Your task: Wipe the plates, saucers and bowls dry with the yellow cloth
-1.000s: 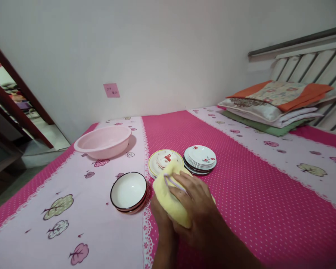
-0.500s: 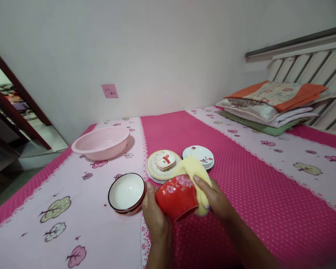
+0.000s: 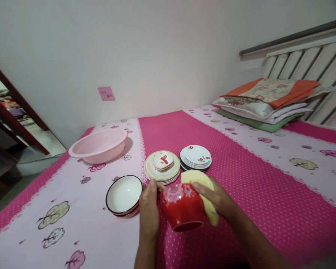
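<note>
My left hand [image 3: 149, 207] grips the rim of a red bowl [image 3: 182, 209] with pink flowers, held tilted with its base towards me. My right hand [image 3: 217, 198] presses a yellow cloth [image 3: 201, 179] against the bowl's right side, fingers closed over the cloth. Just left of my left hand sits a stack of white bowls [image 3: 123, 194] with dark rims. Beyond the hands lie a stack of yellow-rimmed plates [image 3: 162, 171] topped by a small red-marked dish, and a stack of white flowered plates [image 3: 195, 157].
All of this rests on a bed with a pink patterned sheet [image 3: 240, 179]. A pink plastic basin [image 3: 98, 145] stands at the back left. Folded bedding and pillows [image 3: 266, 99] lie by the headboard at right. The bed's left edge drops to the floor.
The cloth covered the bowl a second ago; now the red bowl is exposed and turned base towards me, with the cloth shifted to its right side. My view drifted slightly right.
</note>
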Demonstrator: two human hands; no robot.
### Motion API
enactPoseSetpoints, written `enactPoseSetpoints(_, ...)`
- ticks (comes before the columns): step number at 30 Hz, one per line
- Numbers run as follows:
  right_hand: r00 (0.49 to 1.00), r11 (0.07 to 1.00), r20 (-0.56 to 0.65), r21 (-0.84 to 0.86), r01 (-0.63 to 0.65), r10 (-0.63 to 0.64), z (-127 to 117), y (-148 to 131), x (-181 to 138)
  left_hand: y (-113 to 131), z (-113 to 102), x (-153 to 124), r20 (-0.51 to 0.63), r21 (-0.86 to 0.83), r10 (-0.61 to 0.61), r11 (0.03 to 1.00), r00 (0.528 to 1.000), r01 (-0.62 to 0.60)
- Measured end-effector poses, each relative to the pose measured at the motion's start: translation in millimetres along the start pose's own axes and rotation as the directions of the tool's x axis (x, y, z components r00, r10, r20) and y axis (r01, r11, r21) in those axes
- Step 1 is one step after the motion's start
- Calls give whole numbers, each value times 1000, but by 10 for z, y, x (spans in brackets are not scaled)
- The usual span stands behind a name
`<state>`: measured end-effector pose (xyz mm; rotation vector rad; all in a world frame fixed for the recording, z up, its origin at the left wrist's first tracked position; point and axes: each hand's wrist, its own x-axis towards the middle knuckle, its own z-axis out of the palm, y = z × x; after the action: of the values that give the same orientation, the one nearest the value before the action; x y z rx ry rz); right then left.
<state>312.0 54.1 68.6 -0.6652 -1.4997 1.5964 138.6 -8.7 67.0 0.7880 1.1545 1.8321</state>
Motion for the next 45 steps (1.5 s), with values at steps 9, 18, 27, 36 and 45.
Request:
enactPoseSetpoints(9,1000,970,12,-244,-12,15,100,118,60,-185,4,-7,175,550,-13,831,985,-87)
enactPoseSetpoints(18,924,996,-376,-15,-87,75,91,246,115,-156,63,121,-148,-496,-476,794,867,351)
enactPoseSetpoints(27,761,998,-649,-44,-41,2,206,334,149,-48,128,121,93,-744,-522,529,848,408)
enactPoseSetpoints(36,628,993,-778,-65,-94,9,68,376,163,-118,203,84,-145,-626,-380,750,913,213)
enactPoseSetpoints(45,644,289,91,-840,460,-760,285,175,28,-104,220,-64,56,-56,-20,998,998,23)
